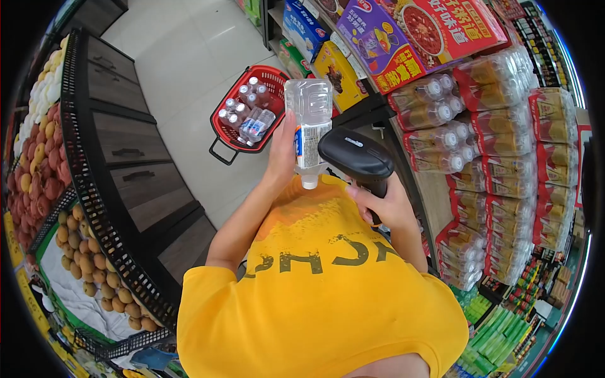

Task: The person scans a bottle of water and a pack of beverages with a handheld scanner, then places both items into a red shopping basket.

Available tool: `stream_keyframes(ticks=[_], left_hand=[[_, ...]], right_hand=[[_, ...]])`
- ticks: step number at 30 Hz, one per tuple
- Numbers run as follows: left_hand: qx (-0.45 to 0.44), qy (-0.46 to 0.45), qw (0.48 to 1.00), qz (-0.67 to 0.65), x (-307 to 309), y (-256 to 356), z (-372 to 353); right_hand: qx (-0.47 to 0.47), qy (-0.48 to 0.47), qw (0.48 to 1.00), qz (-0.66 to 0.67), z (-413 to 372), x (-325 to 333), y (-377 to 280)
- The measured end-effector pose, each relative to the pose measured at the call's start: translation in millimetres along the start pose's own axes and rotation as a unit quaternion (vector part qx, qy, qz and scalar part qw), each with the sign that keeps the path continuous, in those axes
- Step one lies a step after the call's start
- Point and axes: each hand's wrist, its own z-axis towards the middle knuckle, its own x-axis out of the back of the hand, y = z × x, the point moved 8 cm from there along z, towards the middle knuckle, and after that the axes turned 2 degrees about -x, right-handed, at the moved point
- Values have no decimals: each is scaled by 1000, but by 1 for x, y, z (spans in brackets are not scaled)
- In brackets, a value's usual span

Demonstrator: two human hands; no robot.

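Note:
A clear plastic bottle with a blue and white label is held upside down, its white cap toward my chest. My left hand is closed around the bottle's left side; some of its fingers are hidden behind it. A black handheld scanner is gripped in my right hand, fingers wrapped round its handle. The scanner's head is beside the label and overlaps the bottle's right edge in view. Beyond the bottle, a red basket with several capped bottles rests on the floor.
Fruit stands with black rims run along the left, over dark wooden cabinets. Shelves on the right hold packs of bottled drinks and boxed goods. Light floor tiles lie between them.

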Motion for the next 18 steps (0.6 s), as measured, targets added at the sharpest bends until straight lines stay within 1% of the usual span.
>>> stream_keyframes(ticks=[2,5,8,11,18], left_hand=[[10,16,1000,8,0,1,1],[-4,13,999,37,6,5,0],[-7,1,999,37,5,3,2],[-16,-1,999,48,7,-1,3],[-14,-3,1000,26,0,3,1]], right_hand=[[-21,-3,1000,11,-4,-1,1],[-10,-2,999,41,-1,-5,3],[9,7,999,51,-1,-6,1],[-1,1,999,47,-1,-6,5],[-10,-6,998,58,2,-6,5]])
